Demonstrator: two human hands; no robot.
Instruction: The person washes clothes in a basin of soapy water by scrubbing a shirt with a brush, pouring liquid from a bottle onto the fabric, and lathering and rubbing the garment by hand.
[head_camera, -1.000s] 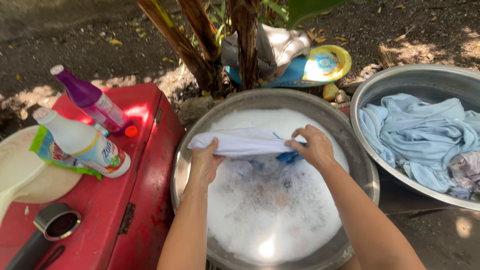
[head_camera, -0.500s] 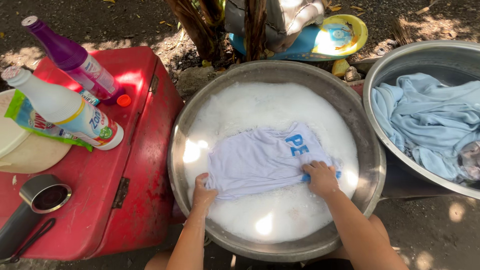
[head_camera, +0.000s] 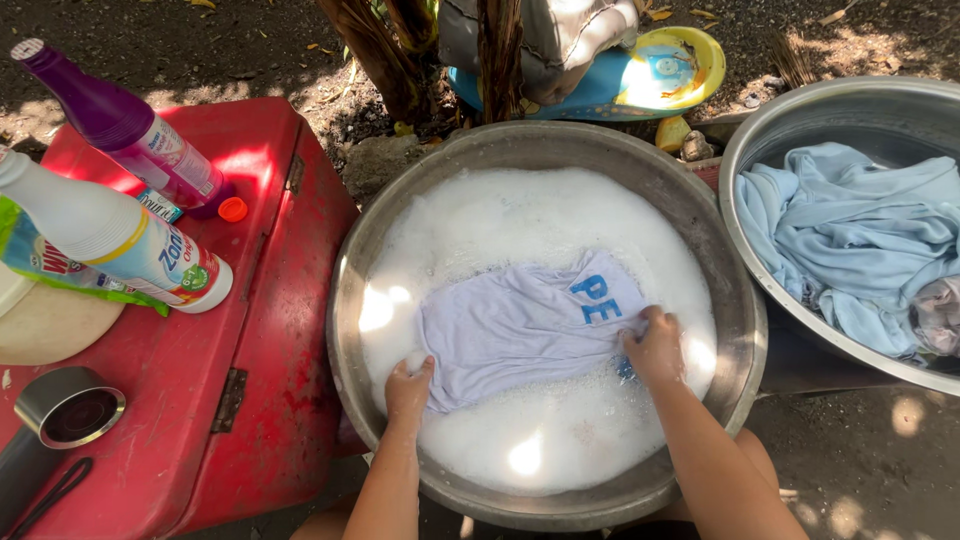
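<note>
Now the shirt (head_camera: 520, 325) lies spread flat on the suds in the basin (head_camera: 420, 180), where a second ago it was held up in a bunched roll above the foam; since half a second ago it has barely shifted, and both hands have slid a little along its near edge. The left hand (head_camera: 408, 385) sits at the shirt's near left corner, knuckles up, fingers curled and pinching the wet cloth, forearm running straight down to the bottom of the view. The right hand (head_camera: 655, 348) rests on the shirt's near right edge just below the blue print, fingers folded in a loose fist that presses the cloth into the foam; whether they grip it cannot be told. That forearm slants down to the right. Beside the basin on the left, a red box (head_camera: 200, 400) carries a white bottle (head_camera: 110, 240), a purple bottle (head_camera: 120, 125) and an orange cap (head_camera: 232, 209). To the right a second basin (head_camera: 800, 110) holds pale blue cloth (head_camera: 850, 240)
</note>
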